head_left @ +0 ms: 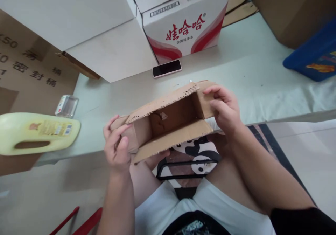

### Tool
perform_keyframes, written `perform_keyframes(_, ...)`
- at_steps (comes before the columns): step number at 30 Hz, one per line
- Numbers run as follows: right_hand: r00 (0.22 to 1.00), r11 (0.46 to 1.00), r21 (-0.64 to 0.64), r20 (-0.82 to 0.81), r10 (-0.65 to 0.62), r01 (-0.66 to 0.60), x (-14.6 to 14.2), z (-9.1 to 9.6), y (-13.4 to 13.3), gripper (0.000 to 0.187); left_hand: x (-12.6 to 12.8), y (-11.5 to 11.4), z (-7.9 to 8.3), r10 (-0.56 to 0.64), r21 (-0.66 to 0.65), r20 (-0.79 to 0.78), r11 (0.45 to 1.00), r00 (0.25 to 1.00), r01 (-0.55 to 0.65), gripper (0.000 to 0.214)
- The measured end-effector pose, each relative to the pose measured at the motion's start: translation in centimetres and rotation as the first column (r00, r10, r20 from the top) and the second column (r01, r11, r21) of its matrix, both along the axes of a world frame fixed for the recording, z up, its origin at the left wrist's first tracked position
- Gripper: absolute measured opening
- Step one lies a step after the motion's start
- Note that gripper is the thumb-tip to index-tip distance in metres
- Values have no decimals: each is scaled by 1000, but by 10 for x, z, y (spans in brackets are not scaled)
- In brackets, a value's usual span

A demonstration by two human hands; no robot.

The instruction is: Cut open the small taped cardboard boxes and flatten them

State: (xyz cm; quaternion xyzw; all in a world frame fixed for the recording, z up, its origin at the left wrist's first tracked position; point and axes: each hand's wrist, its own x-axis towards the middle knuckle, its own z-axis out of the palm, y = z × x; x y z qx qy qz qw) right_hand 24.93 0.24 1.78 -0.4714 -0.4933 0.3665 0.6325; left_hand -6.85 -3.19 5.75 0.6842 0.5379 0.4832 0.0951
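Note:
Between my hands is a small brown cardboard box with its flaps spread and its hollow inside facing me. The long flaps have rough, torn-looking edges. My left hand grips the short flap at the left end, thumb in front and fingers behind. At the other end, my right hand pinches the right short flap between thumb and fingers. A small pale scrap shows on the inner wall. The box is held above my lap, at the front edge of the table.
A phone lies on the pale-green-covered table before a white-and-red carton. White boxes stand beside it. Leftward are a yellow jug and a clear small case; rightward, a blue container.

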Motion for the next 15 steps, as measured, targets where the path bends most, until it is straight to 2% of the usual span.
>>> perform_keyframes(3, 999, 998, 49, 3, 40, -40, -2, -2, 2, 33, -1, 0, 14, 64, -221, -135, 971, 989, -93, 30)
perform_keyframes(4, 999, 997, 58, 8, 48, -49, -2, -3, 2, 33, -2, 1, 18, 60, -256, -188, 961, 980, -108, 29)
perform_keyframes(7, 997, 997, 56, 58, 55, -58, -3, -3, 1, 30, -5, 10, 29, 24, -197, -284, 977, 958, -83, 23)
perform_keyframes(9, 996, 998, 42, 68, 53, -56, -4, -3, -1, 35, -5, 17, 33, -20, -169, -286, 985, 958, -30, 26)
perform_keyframes(13, 997, 996, -32, -10, 79, -80, -5, -10, -1, 63, -3, 30, 35, -146, -333, -218, 940, 965, 67, 42)
perform_keyframes(15, 994, 993, -52, -33, 105, -107, -5, -15, 2, 70, -3, 35, 36, -154, -374, -186, 924, 970, 74, 48)
